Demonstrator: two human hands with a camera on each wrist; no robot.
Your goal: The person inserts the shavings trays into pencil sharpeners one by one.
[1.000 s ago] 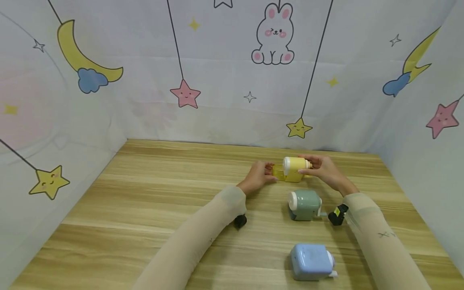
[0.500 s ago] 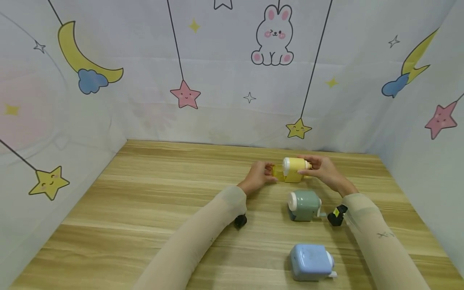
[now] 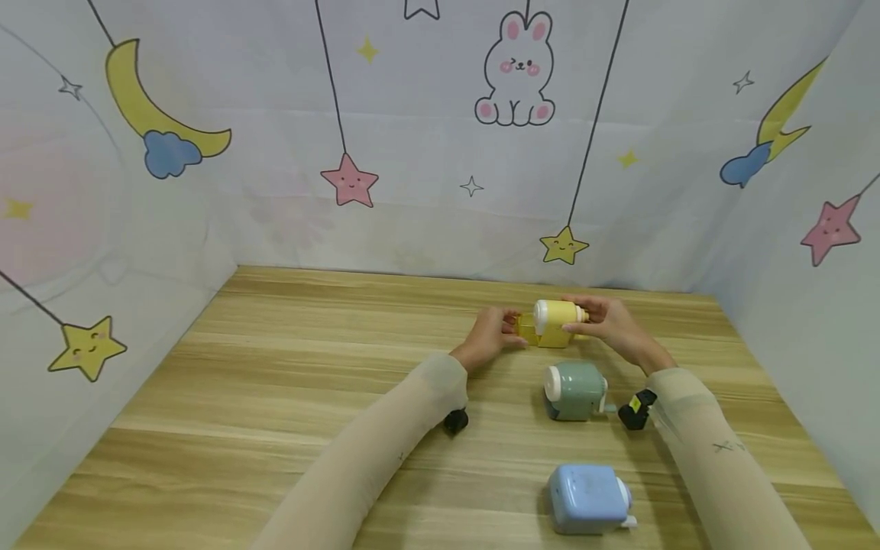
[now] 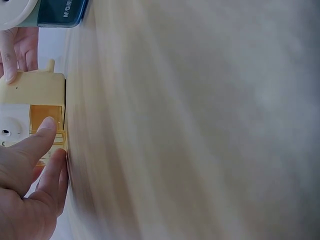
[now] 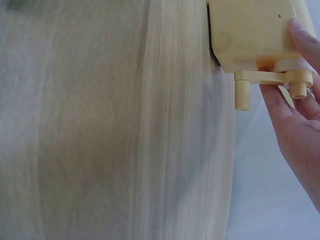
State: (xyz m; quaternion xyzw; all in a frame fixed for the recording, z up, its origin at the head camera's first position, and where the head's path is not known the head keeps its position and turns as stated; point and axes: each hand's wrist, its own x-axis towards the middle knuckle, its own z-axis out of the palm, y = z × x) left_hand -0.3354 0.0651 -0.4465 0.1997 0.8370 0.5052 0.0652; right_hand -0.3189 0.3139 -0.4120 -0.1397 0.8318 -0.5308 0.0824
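A yellow crank pencil sharpener stands on the far part of the table, its white round face turned left. Its see-through yellow shavings drawer juts out on that side. My left hand pinches the drawer between thumb and fingers; the left wrist view shows the thumb over the drawer. From the other end my right hand grips the sharpener body, thumb on the near side. In the right wrist view the crank handle hangs beside that hand. Some fingers are hidden behind the body.
Nearer on the wooden table stands a green crank sharpener, close to the right wrist camera. A blue crank sharpener is closest to the front. A patterned cloth wall rises behind the table edge.
The view shifts slightly. Both hands keep their places on the yellow sharpener, and the drawer juts out about as before.
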